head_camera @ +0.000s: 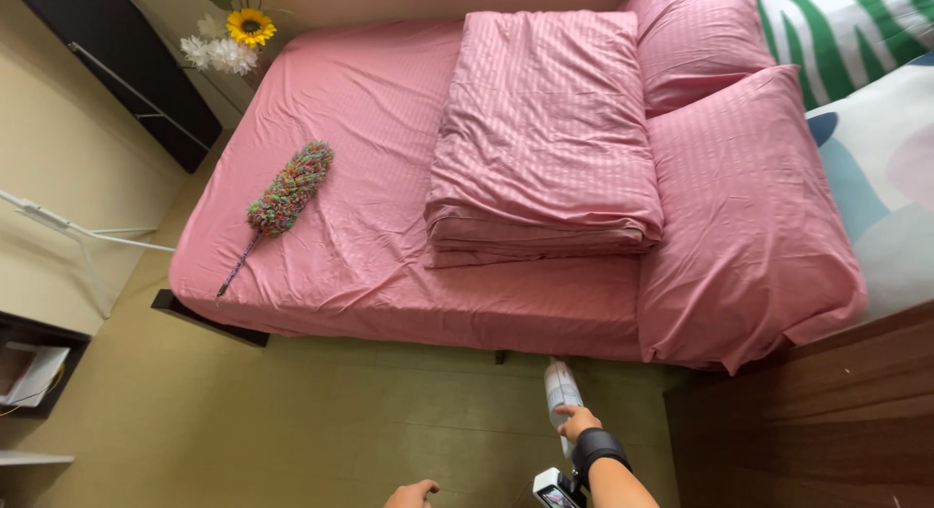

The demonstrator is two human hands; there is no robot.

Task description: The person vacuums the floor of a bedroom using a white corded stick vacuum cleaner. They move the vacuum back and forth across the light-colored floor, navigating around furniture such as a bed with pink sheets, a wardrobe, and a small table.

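The bed (389, 274) fills most of the frame, running from the upper left to the right edge, covered in a pink sheet with light creases. A folded pink duvet (545, 138) lies on it at upper centre, its folded edges facing the lower side of the frame. Two pink pillows sit to the right: the larger pillow (749, 226) reaches from mid-right down over the bed's edge, and the second pillow (696, 41) lies above it at the top, touching the duvet's right side. Past the pillows, at the top right, is a wall (856, 70) with green, white and blue shapes. The olive floor (243, 420) takes up the lower left and lower centre. A dark wooden cabinet (808, 420) fills the lower right corner. A black panel (117, 70) leans along the upper left, with a white stand (78, 235) below it at the left edge.

A multicoloured duster (287, 192) rests on the sheet left of centre, its handle pointing toward the bed's lower left corner, well apart from both hands. Sunflowers (243, 21) and white blooms stand at the top left by the bed.

At the bottom centre-right, the right hand (579, 425), wearing a black wrist strap, grips a white handheld vacuum (561, 391) pointed up at the bed's lower edge. The left hand (413, 493) shows only partly at the bottom edge, fingers loosely curled and holding nothing.
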